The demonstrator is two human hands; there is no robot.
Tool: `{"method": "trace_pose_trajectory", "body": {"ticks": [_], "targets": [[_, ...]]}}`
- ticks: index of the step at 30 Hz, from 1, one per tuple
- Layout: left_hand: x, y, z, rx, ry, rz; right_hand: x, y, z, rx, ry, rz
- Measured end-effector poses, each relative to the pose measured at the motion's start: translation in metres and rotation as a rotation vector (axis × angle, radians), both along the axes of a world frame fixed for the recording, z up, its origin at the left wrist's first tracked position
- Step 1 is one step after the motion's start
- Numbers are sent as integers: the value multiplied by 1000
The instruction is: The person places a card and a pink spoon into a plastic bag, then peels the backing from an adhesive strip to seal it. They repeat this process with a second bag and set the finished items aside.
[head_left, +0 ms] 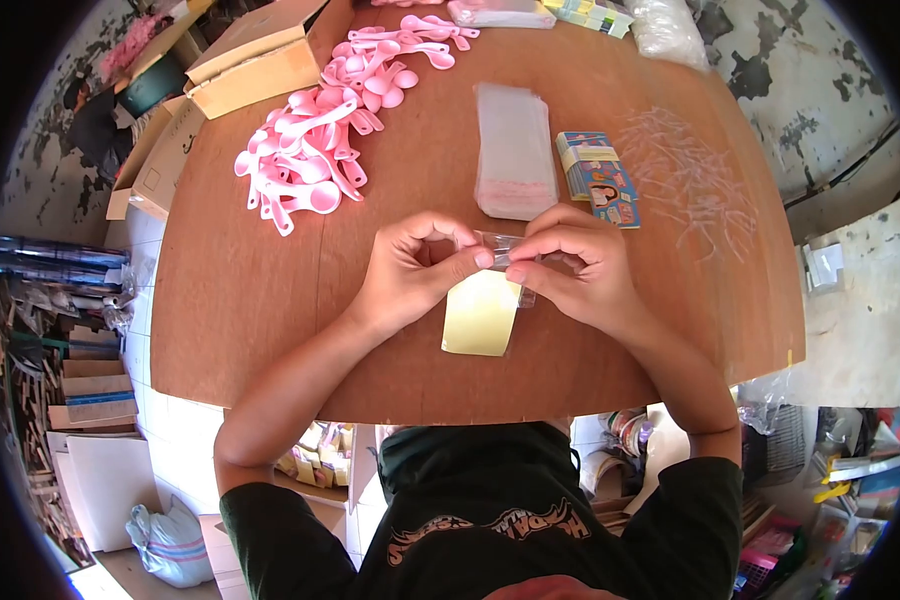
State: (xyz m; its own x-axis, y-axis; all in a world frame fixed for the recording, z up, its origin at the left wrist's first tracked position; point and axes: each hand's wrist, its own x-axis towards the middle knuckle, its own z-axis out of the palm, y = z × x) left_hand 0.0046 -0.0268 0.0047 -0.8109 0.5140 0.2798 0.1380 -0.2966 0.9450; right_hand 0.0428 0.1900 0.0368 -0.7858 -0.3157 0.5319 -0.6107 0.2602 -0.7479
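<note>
Between my two hands is the top of a clear plastic bag (501, 243). A pale yellow card (480, 322) shows below it, apparently inside the bag. My left hand (410, 262) is closed, thumb and fingers pinching the bag's upper left part. On the other side, my right hand (582, 265) pinches the upper right part in the same way. The fingertips of both hands are close together and partly hide the plastic. Just beyond them lies a stack of clear plastic bags (515, 150), beside a banded stack of blue printed cards (598, 178).
Pink plastic spoons (315, 150) are heaped at the table's far left, near a cardboard box (260, 60). Thin clear strips (695, 180) lie scattered on the right. More packs (590, 14) and a white plastic bundle (668, 32) sit at the back of the brown table (270, 300).
</note>
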Motion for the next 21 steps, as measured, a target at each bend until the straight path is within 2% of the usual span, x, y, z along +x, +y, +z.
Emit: {"method": "trace_pose_trajectory", "body": {"ticks": [2,4,8,10,11,12,13,14,16,18,19,20,21], "targets": [[-2,0,2,-48,66,0,2,-1,1,-104,-91,9],[-3,0,6,72,15,-103,1,0,2,-152,-103,53],[0,-10,32,-14,9,-137,0,3,4,-280,-181,189],[6,-21,47,-108,86,-56,6,3,13,-323,-236,176],[12,-34,55,-209,76,-31,8,5,16,-358,-305,165],[23,-49,66,-363,189,0,7,7,15,-363,-298,161],[44,-60,76,-381,215,0,4,10,14,-283,-179,60],[58,-76,93,-539,427,-142,1,13,13,-202,-65,-41],[82,-94,100,-553,258,-554,-7,20,15,-164,17,-124],[109,-110,77,-704,119,-749,-12,28,20,154,243,-322],[121,-120,58,-803,85,-748,-12,29,22,223,135,-347],[131,-133,36,-904,51,-745,-16,29,20,218,132,-347],[142,-146,15,-1105,31,-659,-21,29,17,326,200,-350]]}}
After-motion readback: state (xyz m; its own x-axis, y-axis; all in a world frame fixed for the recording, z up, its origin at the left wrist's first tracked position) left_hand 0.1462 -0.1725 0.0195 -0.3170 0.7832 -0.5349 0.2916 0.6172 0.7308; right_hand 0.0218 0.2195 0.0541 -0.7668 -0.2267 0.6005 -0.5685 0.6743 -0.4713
